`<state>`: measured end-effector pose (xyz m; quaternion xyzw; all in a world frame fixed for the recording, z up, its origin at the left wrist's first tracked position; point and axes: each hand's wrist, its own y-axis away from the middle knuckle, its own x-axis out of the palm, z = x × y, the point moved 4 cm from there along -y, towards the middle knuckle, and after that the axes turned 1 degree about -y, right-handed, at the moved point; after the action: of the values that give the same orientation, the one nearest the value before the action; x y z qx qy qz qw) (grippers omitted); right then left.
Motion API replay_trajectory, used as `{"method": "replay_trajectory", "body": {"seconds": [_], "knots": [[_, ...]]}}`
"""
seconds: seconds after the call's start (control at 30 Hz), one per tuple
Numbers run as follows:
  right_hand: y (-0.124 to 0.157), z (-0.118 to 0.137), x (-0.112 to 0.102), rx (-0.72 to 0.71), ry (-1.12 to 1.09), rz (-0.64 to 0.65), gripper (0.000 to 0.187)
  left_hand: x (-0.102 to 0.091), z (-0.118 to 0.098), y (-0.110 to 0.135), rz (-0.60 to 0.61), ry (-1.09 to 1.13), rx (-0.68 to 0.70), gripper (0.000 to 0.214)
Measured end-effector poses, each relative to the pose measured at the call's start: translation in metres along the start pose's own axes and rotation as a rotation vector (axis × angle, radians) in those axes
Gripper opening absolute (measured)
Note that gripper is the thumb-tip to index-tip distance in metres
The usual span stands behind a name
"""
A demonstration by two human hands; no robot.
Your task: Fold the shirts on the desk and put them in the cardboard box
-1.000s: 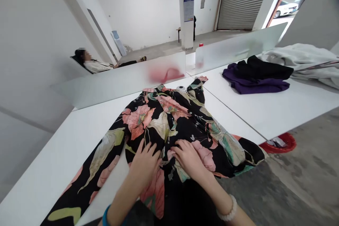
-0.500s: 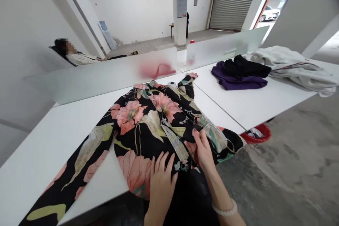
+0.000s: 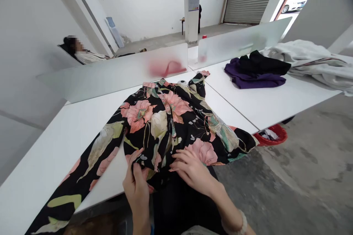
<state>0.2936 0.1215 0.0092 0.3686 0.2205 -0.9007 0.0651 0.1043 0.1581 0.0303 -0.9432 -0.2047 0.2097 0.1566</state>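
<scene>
A black long-sleeved shirt (image 3: 154, 125) with pink flowers and green leaves lies spread over the white table, its collar toward the divider and its hem toward me. My left hand (image 3: 136, 180) has the lower front panel between thumb and fingers, with the fabric bunched there. On the hem's right part rests my right hand (image 3: 194, 172), fingers stretched out flat over the cloth. One sleeve runs down to the lower left; the other side spreads to the table's right edge. A beaded bracelet circles my right wrist.
Folded purple and black garments (image 3: 256, 71) lie on the right table (image 3: 231, 99), beside a heap of pale cloth (image 3: 311, 60). A frosted divider (image 3: 118, 73) lines the far edge. A red bin (image 3: 277, 137) stands below. Beyond the divider, a person (image 3: 82, 53) reclines.
My left hand has moved left from lying flat to gripping the front panel. My right hand has come down and left onto the hem. The front opening is now rumpled.
</scene>
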Motion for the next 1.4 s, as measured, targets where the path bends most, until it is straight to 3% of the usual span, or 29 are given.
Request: {"method": "replay_trajectory", "body": {"seconds": [0.1, 0.2, 0.37, 0.47, 0.67, 0.8, 0.93, 1.0, 1.1, 1.2, 1.33, 1.4], "knots": [[0.004, 0.003, 0.018, 0.000, 0.100, 0.083, 0.026, 0.001, -0.009, -0.003, -0.003, -0.052, 0.070, 0.030], [0.003, 0.009, 0.022, 0.006, 0.084, 0.082, 0.028, 0.001, -0.009, -0.002, 0.001, -0.082, 0.113, 0.025], [-0.006, 0.021, 0.015, 0.098, -0.115, 0.033, 0.041, -0.003, -0.003, 0.003, -0.047, 0.028, 0.122, 0.014], [-0.010, 0.024, 0.018, 0.107, -0.105, 0.064, 0.059, -0.007, -0.004, 0.004, -0.065, 0.010, 0.118, 0.009], [-0.011, 0.028, 0.021, 0.065, -0.409, 0.066, 0.075, -0.011, -0.013, 0.002, 0.054, -0.022, 0.284, 0.007], [-0.011, 0.027, 0.022, 0.091, -0.698, -0.030, 0.067, -0.016, -0.015, 0.003, 0.145, -0.051, 0.437, 0.005], [-0.016, 0.018, 0.035, 0.197, -1.179, -0.163, 0.069, -0.020, -0.010, 0.007, 0.180, -0.062, 0.484, 0.007], [-0.021, 0.014, 0.043, 0.277, -1.296, -0.219, 0.071, -0.020, -0.010, 0.009, 0.214, -0.067, 0.521, 0.009], [-0.027, 0.008, 0.047, 0.362, -1.269, -0.333, 0.062, -0.018, -0.013, 0.013, 0.294, -0.092, 0.590, 0.011], [-0.028, 0.003, 0.040, 0.346, -1.243, -0.452, 0.051, -0.016, -0.009, 0.015, 0.398, -0.123, 0.628, 0.014], [-0.017, -0.008, 0.023, 0.433, -1.176, -0.520, 0.032, -0.007, 0.017, 0.012, 0.582, -0.202, 0.629, 0.032], [-0.008, -0.016, 0.011, 0.480, -1.084, -0.563, 0.027, -0.001, 0.036, 0.006, 0.577, -0.291, 0.644, 0.040]]}}
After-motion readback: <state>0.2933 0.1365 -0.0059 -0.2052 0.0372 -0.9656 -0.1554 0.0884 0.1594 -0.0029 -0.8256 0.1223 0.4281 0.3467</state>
